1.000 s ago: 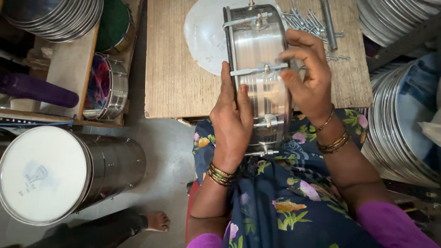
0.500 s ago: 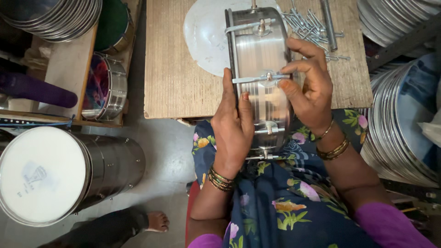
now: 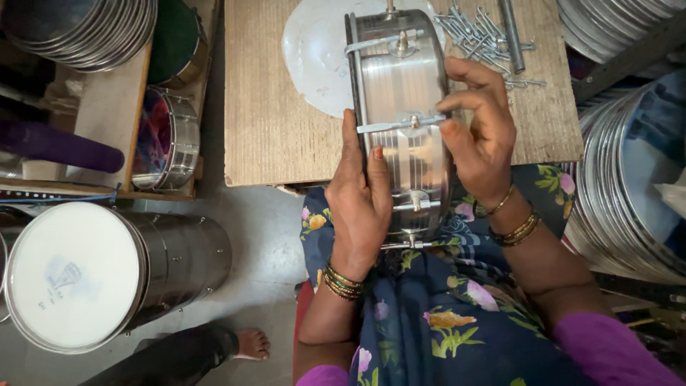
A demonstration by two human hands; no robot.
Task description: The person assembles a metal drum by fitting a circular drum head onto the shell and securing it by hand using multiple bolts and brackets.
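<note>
A shiny metal drum shell [image 3: 400, 78] stands on edge between the wooden table [image 3: 271, 129] and my lap, its ribbed side facing up. My left hand [image 3: 361, 207] grips its left rim, thumb laid over the metal. My right hand [image 3: 480, 132] holds the right side, and its fingertips pinch the end of a thin tension rod [image 3: 400, 124] that crosses the shell. Two more rods lie across the shell, one above and one below. A white round drum skin [image 3: 314, 57] lies flat on the table behind the shell.
Loose metal bolts and hooks [image 3: 486, 36] lie at the table's far right. Stacks of metal hoops [image 3: 629, 193] stand to the right and at top left. A large steel drum with a white head [image 3: 78, 275] lies at lower left. A small colourful drum [image 3: 168, 139] sits on a shelf. Another person's bare foot [image 3: 250, 344] is on the floor.
The shell has turned in my hands, so the tension rods sit a little higher. My right fingers have shifted onto the end of the middle rod.
</note>
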